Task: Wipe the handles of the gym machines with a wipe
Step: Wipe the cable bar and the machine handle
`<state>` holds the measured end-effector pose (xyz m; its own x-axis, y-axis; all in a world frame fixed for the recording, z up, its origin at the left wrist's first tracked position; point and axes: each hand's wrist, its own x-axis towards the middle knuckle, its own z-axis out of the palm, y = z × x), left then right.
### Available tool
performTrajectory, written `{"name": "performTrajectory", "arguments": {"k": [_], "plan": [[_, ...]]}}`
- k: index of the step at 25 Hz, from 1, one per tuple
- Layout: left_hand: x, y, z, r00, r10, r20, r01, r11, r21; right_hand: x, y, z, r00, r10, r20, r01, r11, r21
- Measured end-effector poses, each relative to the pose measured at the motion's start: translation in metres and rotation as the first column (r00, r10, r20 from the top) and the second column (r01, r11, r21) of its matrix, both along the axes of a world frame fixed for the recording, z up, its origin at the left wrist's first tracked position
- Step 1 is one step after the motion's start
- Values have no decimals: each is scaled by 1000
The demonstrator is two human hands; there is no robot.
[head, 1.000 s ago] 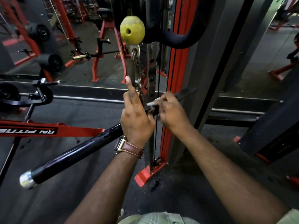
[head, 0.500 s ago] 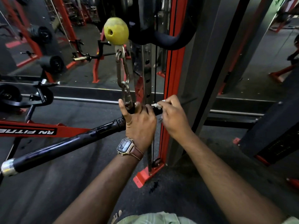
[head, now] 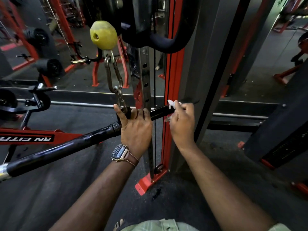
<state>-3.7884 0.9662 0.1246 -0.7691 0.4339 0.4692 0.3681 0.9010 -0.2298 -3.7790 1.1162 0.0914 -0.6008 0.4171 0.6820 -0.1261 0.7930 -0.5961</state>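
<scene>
The bar [head: 55, 151] is glossy black with a bare metal end cap. The carabiner [head: 113, 74] is dull steel. The yellow ball [head: 103, 35] looks matt, scuffed rubber.

Single view only: a head-worn wide-angle camera, looking forward and steeply downward from the wearer's own standpoint. Both forearms enter from the bottom edge, with the left hand [head: 135, 125] and right hand [head: 182, 124] close to frame centre, at arm's reach from the lens. A strip of the wearer's light green shirt [head: 155, 225] shows at the bottom edge. The camera faces the red upright [head: 171, 80] of a cable machine head-on, at close range. The black bar [head: 58, 150] runs out to the lower left edge. Straight lines bow near the edges. No second view exists, so no overlap to record
</scene>
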Motion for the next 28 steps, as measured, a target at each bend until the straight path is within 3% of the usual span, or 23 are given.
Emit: {"name": "performTrajectory", "arguments": {"k": [3,5,7,10,12,14,16,17,19,21,25,28], "plan": [[-1,3,-6,981,-65,-181,67,998,7,3,-9,-9,985,160,61,-168,969,180],[1,7,-11,919,-191,-345,183,981,-57,1,0,-8,981,185,57,-192,971,142],[4,15,-12,910,-320,-264,306,947,-95,2,6,-6,985,173,11,-173,980,93],[2,31,1,985,-174,21,173,985,15,0,7,-5,982,189,3,-186,967,175],[0,36,10,988,-112,104,111,994,19,-7,16,-3,993,117,7,-117,983,143],[-2,37,13,984,-149,100,147,989,21,-15,18,-2,1000,18,-23,-19,1000,-20],[-3,35,11,982,-175,76,172,984,46,-14,4,0,986,166,-1,-165,980,-110],[-3,34,11,982,-177,72,173,983,57,-9,0,0,970,244,-1,-243,967,-75],[-1,35,12,980,-174,98,168,983,70,-8,8,-2,980,197,-31,-195,980,47],[0,35,14,978,-169,121,160,984,78,-14,20,-4,993,84,-84,-89,995,-53],[2,35,15,976,-159,149,143,983,114,-10,17,-9,978,177,-112,-172,984,52],[5,34,18,970,-163,182,138,980,142,-13,28,-8,990,-10,-144,-12,989,-151]]}}
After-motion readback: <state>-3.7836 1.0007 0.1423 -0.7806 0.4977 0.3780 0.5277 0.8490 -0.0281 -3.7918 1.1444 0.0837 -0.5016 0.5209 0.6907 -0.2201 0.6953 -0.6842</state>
